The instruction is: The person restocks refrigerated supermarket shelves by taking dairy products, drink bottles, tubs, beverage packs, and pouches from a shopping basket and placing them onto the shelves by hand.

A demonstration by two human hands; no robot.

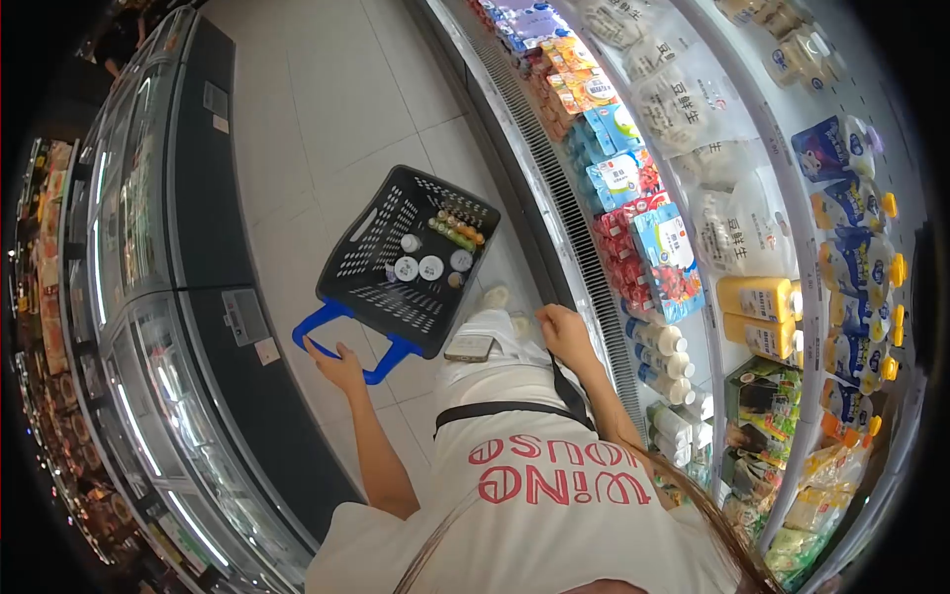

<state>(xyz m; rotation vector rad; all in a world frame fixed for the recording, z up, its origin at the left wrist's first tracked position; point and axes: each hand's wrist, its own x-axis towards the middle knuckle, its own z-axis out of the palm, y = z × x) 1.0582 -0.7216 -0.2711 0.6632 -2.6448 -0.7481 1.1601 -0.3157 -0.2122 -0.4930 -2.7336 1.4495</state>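
My left hand (341, 368) is closed around the blue handle (322, 319) of a black shopping basket (371, 223). The perforated basket tilts beside my legs. Inside it are several white-lidded containers (430, 267) and a pack of small round yellow, green and orange items (460, 228). My right hand (564, 332) is curled beside the edge of the chilled shelf, near a black strap (568, 388); whatever is in its fingers, if anything, is hidden. A phone-like grey object (469, 347) lies against my white clothing between the hands.
To the right, an open chiller holds drink packs (668, 257), yellow bottles (760, 317), white-capped bottles (663, 342) and bagged goods (737, 228). Glass-doored freezers (148, 386) line the left side. A tiled floor aisle (297, 99) runs between them. Part of another person (121, 35) shows top left.
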